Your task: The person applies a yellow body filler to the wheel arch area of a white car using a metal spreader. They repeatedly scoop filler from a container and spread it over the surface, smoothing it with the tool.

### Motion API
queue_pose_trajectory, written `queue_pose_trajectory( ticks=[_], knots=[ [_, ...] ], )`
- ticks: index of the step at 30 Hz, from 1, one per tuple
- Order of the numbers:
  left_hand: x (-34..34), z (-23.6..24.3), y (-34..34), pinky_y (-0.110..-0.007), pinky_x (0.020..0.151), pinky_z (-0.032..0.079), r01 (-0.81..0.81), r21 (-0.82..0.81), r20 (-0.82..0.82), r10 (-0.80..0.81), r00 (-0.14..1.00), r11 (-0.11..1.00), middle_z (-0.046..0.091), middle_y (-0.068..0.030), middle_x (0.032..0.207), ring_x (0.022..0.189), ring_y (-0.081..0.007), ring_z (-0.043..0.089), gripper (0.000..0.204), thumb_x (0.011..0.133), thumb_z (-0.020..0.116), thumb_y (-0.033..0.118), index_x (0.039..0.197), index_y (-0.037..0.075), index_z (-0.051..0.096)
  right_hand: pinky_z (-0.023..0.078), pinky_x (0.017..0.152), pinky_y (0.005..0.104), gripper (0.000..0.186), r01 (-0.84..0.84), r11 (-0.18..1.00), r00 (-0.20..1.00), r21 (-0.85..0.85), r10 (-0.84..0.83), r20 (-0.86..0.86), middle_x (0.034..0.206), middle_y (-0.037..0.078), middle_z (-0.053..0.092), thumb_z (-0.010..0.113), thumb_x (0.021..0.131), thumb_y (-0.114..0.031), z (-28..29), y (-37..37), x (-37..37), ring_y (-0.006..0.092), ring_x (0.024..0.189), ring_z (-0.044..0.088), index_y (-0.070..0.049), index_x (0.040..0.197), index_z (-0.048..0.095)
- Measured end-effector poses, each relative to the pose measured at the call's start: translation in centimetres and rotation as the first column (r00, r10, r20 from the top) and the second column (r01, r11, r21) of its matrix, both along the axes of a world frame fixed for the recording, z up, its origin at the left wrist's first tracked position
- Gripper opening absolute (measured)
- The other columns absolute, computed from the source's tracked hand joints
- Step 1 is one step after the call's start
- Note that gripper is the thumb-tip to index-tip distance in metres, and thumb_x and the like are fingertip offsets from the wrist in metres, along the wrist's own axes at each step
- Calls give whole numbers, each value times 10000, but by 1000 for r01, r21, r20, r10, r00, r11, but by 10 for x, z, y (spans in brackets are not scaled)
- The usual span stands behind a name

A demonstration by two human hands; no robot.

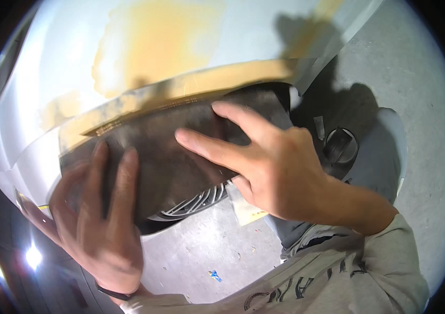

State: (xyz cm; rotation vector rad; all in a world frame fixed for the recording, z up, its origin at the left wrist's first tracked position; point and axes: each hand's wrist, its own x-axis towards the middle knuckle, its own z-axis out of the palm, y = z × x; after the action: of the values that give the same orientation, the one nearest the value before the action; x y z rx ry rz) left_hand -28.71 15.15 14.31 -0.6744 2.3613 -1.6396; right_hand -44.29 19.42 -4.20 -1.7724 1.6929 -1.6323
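A dark, flat sheet (165, 157) spans the wheel arch under a pale car panel (254, 29); its exact kind is unclear. My left hand (105, 225), slightly blurred, lies over the sheet's left part with fingers apart; its thumb is hidden. My right hand (285, 162) grips the right part, with two fingers stretched across the front and the thumb at the lower edge. Yellowish patches (162, 42) coat the panel. The sheet's upper edge meets a tan strip (201, 86) along the arch.
Below the sheet, part of a spoked wheel (196, 204) shows. A pale paper piece (246, 209) appears under my right hand. A round dark container (340, 146) stands by my grey-clad leg (384, 157). A blue scrap (214, 276) lies on the concrete floor (191, 261).
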Motion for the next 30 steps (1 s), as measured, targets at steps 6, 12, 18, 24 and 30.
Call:
queue_pose_trajectory(
  ticks=[6,12,18,24,30],
  knots=[
    [-24,12,7,-578,1326,143,91,-57,-3,-91,996,994,731,90,1349,1274,-194,611,380,911,672,420,1276,388,771,625,601,335,847,137,990,990,-42,-135,45,1385,207,611,746,676,56,8,13,-13,266,870,753,-304,1440,680],
    [-82,62,-51,-553,1261,334,424,57,211,-426,880,904,735,3,1344,1293,-281,610,423,909,734,279,1332,280,757,598,877,416,789,278,953,956,-116,-263,131,1305,252,641,746,726,8,20,-7,-48,383,1037,706,-235,1470,647],
    [-107,74,-59,-454,1118,505,443,103,242,-454,857,891,745,-22,1324,1274,-290,626,491,818,814,223,1307,210,772,585,885,427,787,275,955,949,-115,-250,193,1267,279,653,750,722,5,27,-19,-56,406,995,700,-224,1468,648],
    [-97,67,-57,-443,1059,589,355,127,210,-375,903,926,742,-20,1336,1251,-308,665,477,869,766,165,1341,235,754,620,798,397,853,290,953,943,-87,-269,198,1235,198,696,762,654,72,25,-25,-44,380,1087,697,-239,1443,671],
    [-52,43,-57,-386,1095,541,287,2,130,-285,950,958,737,43,1352,1225,-227,680,450,888,730,203,1328,295,756,658,807,365,896,259,964,953,-61,-245,176,1249,92,720,774,586,80,16,-29,-25,328,1165,690,-265,1409,697]
  ],
)
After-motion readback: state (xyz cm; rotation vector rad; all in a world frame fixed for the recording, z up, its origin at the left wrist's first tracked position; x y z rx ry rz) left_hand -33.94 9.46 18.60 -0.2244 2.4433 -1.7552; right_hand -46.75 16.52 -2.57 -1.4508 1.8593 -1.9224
